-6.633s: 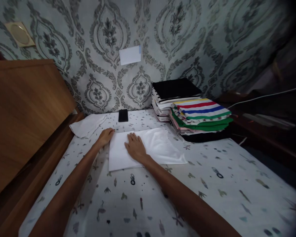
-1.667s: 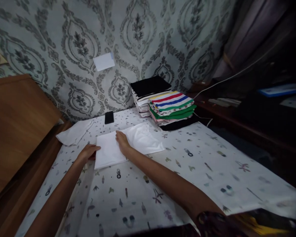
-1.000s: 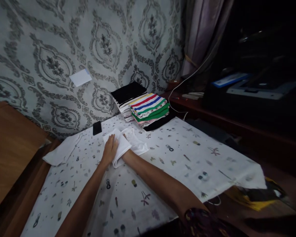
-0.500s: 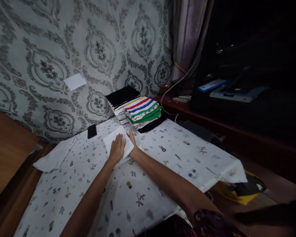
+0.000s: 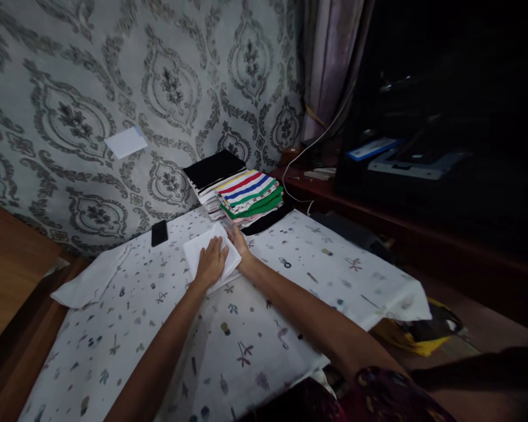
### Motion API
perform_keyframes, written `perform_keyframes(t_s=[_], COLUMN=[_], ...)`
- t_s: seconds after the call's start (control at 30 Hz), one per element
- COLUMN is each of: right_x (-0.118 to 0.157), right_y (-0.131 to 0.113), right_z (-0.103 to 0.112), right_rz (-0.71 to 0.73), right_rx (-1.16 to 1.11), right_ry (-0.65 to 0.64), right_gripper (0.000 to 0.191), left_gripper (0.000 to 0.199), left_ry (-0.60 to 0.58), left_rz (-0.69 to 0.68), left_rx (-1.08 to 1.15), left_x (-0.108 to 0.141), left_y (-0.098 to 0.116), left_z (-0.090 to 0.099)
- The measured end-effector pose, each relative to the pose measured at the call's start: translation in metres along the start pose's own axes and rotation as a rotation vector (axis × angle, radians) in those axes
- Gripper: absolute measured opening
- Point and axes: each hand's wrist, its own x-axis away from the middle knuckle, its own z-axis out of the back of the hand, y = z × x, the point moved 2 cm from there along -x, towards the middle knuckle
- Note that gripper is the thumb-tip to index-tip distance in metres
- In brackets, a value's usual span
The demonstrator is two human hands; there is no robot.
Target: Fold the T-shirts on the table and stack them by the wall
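A folded white cloth (image 5: pixel 198 246) lies on the patterned tablecloth in the middle of the head view. My left hand (image 5: pixel 212 262) rests flat on top of it, fingers stretched out. At the cloth's right edge is my right hand (image 5: pixel 241 249), its fingers closed round that side and partly hidden. Just beyond the hands stands a stack of folded fabrics with a striped piece (image 5: pixel 246 186) and green ones (image 5: pixel 264 205). Beside and behind it, a taller pile is topped by a black cloth (image 5: pixel 215 168).
A black phone (image 5: pixel 159 233) lies left of the cloth. Another white cloth (image 5: pixel 92 278) hangs over the table's left edge. The tablecloth (image 5: pixel 317 281) covers the table, which meets a patterned wall. A white cable (image 5: pixel 308 153) runs down on the right, near a dark shelf.
My right hand has shifted from lying against the cloth's side to closing round its edge. My left hand stays flat on top. The whole view has shifted slightly.
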Motion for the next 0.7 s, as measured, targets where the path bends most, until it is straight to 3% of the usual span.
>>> perform_keyframes(t_s=[0.07, 0.2, 0.3, 0.4, 0.57, 0.7], right_x=[-0.001, 0.006, 0.022, 0.041, 0.061, 0.066], right_y=[-0.004, -0.020, -0.029, -0.024, -0.003, 0.000], right_z=[0.007, 0.014, 0.004, -0.008, -0.006, -0.003], right_rz=[-0.019, 0.054, 0.186, 0.352, 0.416, 0.456], right_rx=[0.082, 0.273, 0.496, 0.901, 1.282, 1.402], right_ry=[0.001, -0.020, -0.151, -0.318, -0.358, -0.411], right_gripper=[0.059, 0.034, 0.034, 0.043, 0.045, 0.042], left_gripper=[0.060, 0.057, 0.047, 0.038, 0.031, 0.030], left_ry=[-0.007, -0.012, 0.012, 0.056, 0.138, 0.124], left_rz=[-0.006, -0.029, -0.079, -0.080, -0.007, -0.012], left_rx=[-0.050, -0.136, -0.107, -0.081, -0.115, -0.140], left_x=[0.002, 0.004, 0.003, -0.003, -0.035, -0.075], left_y=[0.004, 0.010, 0.007, -0.009, -0.038, -0.035], left_z=[-0.002, -0.007, -0.002, 0.016, 0.042, 0.034])
